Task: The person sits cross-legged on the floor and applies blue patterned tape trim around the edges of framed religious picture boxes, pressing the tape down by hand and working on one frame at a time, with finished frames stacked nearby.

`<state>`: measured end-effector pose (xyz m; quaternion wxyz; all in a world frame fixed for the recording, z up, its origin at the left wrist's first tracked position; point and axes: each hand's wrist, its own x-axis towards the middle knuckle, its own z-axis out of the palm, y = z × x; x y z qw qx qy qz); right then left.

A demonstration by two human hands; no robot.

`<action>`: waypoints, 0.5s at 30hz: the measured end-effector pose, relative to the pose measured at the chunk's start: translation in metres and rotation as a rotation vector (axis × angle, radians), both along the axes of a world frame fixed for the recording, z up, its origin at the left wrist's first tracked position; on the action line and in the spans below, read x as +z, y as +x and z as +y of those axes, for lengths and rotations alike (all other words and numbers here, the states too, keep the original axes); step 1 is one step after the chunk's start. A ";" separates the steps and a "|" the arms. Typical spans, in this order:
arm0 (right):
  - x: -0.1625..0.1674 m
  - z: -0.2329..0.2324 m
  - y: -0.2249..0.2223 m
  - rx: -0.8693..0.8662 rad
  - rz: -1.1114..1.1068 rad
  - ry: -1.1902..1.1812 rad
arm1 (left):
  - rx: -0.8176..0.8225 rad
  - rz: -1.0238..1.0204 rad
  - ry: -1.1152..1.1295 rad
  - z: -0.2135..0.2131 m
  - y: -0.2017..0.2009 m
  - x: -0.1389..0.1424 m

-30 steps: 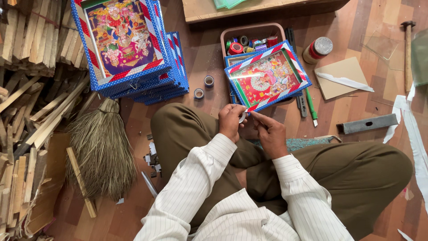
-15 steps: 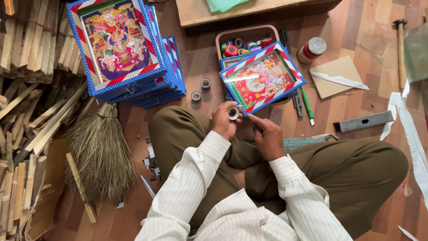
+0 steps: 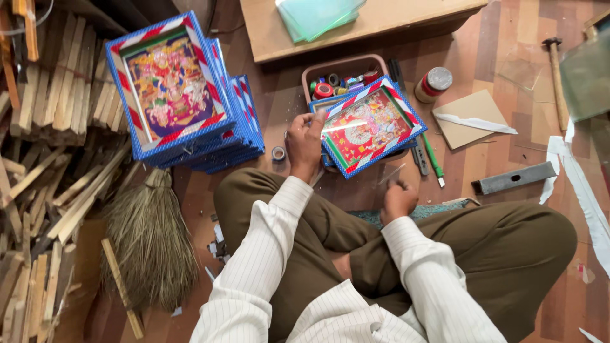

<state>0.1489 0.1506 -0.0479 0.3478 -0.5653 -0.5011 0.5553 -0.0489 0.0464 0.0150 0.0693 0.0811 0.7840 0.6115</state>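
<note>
The person wears a white shirt (image 3: 298,298) with fine dark pinstripes. Its long sleeves are buttoned at the cuffs. The trousers (image 3: 508,254) are plain olive-brown.

Framed picture (image 3: 367,130) atop tray (image 3: 346,67)

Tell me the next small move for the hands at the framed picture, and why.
Probably bring the right hand up to the framed picture: it pinches a thin clear strip just short of the frame's near edge, while the left hand already steadies the frame's left corner.

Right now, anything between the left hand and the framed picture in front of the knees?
Nothing visible. The left hand already rests at the left edge of the framed picture. The right hand sits apart, below the frame's lower right edge.
</note>
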 end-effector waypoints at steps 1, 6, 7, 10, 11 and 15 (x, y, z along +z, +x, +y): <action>-0.001 -0.005 -0.001 0.013 -0.097 0.242 | -0.026 0.001 -0.042 0.005 -0.006 -0.003; 0.022 -0.044 -0.022 0.319 0.069 -0.257 | -0.126 0.035 -0.099 0.018 -0.020 -0.028; 0.025 -0.048 -0.029 0.341 0.099 -0.241 | -0.144 0.047 -0.061 0.018 -0.019 -0.032; 0.023 -0.051 -0.042 0.330 0.162 -0.206 | -0.132 0.103 -0.117 0.013 -0.019 -0.038; 0.020 -0.048 -0.043 0.332 0.212 -0.215 | -0.110 0.079 -0.182 0.009 -0.020 -0.036; 0.004 -0.020 -0.022 0.398 0.223 -0.219 | -0.103 -0.044 0.038 -0.011 -0.001 -0.050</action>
